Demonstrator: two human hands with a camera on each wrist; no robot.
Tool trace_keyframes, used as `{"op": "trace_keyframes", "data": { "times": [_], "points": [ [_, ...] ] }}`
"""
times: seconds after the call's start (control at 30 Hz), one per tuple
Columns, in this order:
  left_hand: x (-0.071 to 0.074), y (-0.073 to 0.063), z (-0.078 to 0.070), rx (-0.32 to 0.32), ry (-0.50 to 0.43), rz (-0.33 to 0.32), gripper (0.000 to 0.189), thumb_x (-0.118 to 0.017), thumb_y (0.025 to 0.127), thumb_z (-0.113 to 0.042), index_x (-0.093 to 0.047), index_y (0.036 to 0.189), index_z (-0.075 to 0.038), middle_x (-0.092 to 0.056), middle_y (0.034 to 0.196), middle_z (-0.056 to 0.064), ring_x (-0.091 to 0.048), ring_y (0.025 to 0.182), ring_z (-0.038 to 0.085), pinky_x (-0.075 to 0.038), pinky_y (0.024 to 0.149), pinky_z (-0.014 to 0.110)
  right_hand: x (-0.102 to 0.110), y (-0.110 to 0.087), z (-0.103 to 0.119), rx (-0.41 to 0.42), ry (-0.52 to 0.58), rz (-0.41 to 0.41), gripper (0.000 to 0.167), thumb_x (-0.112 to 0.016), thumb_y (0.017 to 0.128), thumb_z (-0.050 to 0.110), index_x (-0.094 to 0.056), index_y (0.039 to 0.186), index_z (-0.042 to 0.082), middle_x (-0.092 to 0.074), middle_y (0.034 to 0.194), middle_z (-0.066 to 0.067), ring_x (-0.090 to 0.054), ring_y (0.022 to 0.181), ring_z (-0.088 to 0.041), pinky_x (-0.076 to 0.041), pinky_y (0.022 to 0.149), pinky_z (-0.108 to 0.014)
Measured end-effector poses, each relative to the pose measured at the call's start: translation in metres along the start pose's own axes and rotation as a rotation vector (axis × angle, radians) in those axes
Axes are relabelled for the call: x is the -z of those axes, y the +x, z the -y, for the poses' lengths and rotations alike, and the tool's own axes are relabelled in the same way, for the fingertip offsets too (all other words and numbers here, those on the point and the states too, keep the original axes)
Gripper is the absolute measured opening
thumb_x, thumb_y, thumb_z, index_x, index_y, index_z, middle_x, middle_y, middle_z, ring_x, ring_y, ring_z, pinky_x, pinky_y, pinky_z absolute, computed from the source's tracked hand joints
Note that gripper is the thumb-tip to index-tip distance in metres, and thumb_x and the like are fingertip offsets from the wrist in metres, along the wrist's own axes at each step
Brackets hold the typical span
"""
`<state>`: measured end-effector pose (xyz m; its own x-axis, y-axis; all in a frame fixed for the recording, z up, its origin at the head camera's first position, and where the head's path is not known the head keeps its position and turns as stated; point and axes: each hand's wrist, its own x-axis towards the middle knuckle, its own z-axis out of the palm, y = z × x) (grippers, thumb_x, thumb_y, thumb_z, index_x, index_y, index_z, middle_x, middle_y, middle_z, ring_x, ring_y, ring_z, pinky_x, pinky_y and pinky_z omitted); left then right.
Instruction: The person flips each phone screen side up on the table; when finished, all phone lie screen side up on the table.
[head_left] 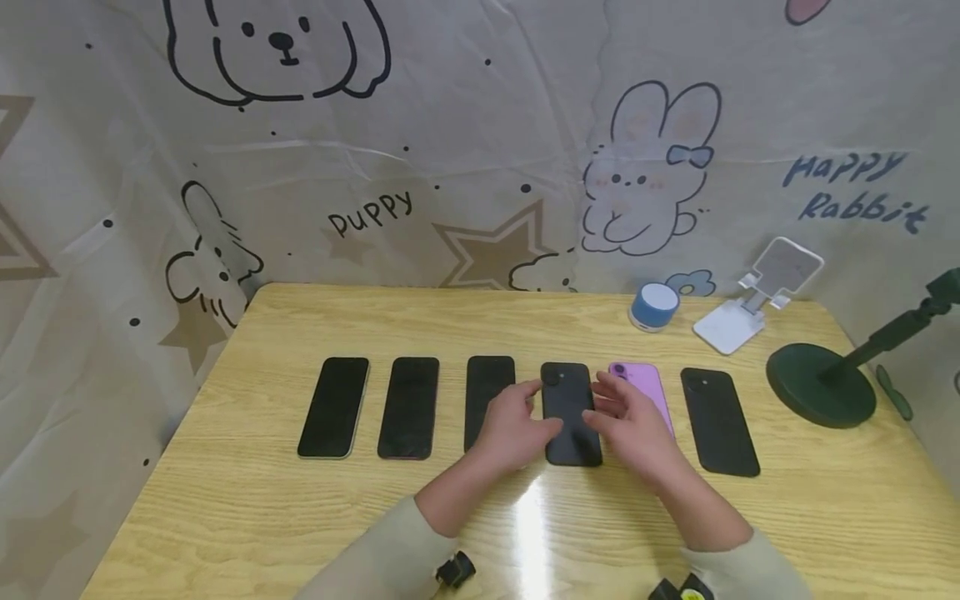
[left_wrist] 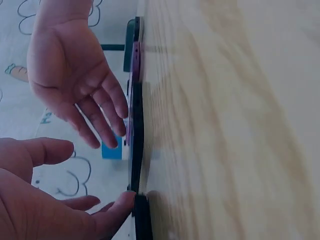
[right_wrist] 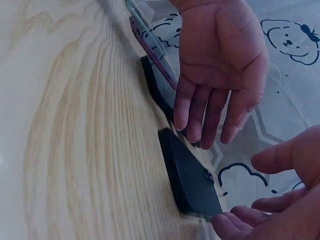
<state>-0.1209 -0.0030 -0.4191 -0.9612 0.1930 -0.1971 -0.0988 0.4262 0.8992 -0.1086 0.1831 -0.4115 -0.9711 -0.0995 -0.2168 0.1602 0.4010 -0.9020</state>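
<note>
A dark phone [head_left: 572, 429] lies back up on the table, its camera bump at the top left. My left hand [head_left: 517, 425] is at its left side, over part of another black phone [head_left: 489, 379]. On the other side hovers my right hand [head_left: 633, 423], partly covering a purple phone [head_left: 647, 385]. Both hands have loosely bent fingers and grip nothing. In the left wrist view, the left hand [left_wrist: 55, 205] has a fingertip close to phone edges; contact is unclear. The right wrist view has the right hand [right_wrist: 285, 195] beside the dark phone [right_wrist: 190, 175].
Two phones [head_left: 334, 408] [head_left: 408, 408] lie to the left, and another dark phone [head_left: 720, 421] to the right. Behind stand a blue-and-white cylinder [head_left: 655, 307], a white folding stand [head_left: 731, 327] and a green lamp base [head_left: 810, 392]. A printed cloth [head_left: 465, 125] hangs behind the wooden table [head_left: 247, 517].
</note>
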Motion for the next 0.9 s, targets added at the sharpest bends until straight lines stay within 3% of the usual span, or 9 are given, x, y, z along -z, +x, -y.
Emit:
{"op": "trace_keyframes", "data": {
  "times": [0.23,0.53,0.73,0.9],
  "points": [
    [-0.013,0.007,-0.008,0.064,-0.069,-0.032,0.072,-0.074,0.084,-0.012,-0.043,0.149,-0.001,-0.047,0.147,0.020,-0.044,0.134,0.035,-0.043,0.102,0.046,0.002,0.003,-0.003,0.006,0.005,-0.014,0.072,-0.065,0.095,0.008,-0.026,0.155,-0.004,-0.030,0.154,-0.027,-0.041,0.134,-0.045,-0.044,0.099,-0.050],
    [-0.016,0.014,-0.008,0.160,-0.222,-0.123,0.072,-0.075,0.078,-0.005,-0.049,0.145,-0.007,-0.054,0.136,0.017,-0.053,0.122,0.032,-0.049,0.094,0.042,-0.002,0.010,-0.001,-0.022,0.043,-0.026,0.071,-0.064,0.093,0.002,-0.028,0.154,-0.003,-0.033,0.152,-0.026,-0.046,0.130,-0.045,-0.051,0.093,-0.045],
    [-0.017,0.014,-0.009,0.196,-0.272,-0.174,0.073,-0.072,0.075,0.005,-0.049,0.144,-0.003,-0.056,0.128,0.017,-0.055,0.118,0.032,-0.049,0.093,0.042,-0.006,0.013,-0.003,-0.054,0.127,-0.040,0.069,-0.061,0.089,-0.009,-0.031,0.151,-0.007,-0.040,0.147,-0.029,-0.048,0.126,-0.043,-0.052,0.089,-0.037],
    [-0.020,0.013,-0.008,0.210,-0.347,-0.157,0.076,-0.066,0.074,0.015,-0.045,0.145,0.001,-0.055,0.129,0.019,-0.056,0.115,0.032,-0.052,0.089,0.038,-0.008,0.015,-0.007,-0.075,0.185,-0.066,0.067,-0.060,0.088,-0.015,-0.036,0.149,-0.006,-0.044,0.144,-0.028,-0.047,0.127,-0.038,-0.049,0.096,-0.042]
  ]
}}
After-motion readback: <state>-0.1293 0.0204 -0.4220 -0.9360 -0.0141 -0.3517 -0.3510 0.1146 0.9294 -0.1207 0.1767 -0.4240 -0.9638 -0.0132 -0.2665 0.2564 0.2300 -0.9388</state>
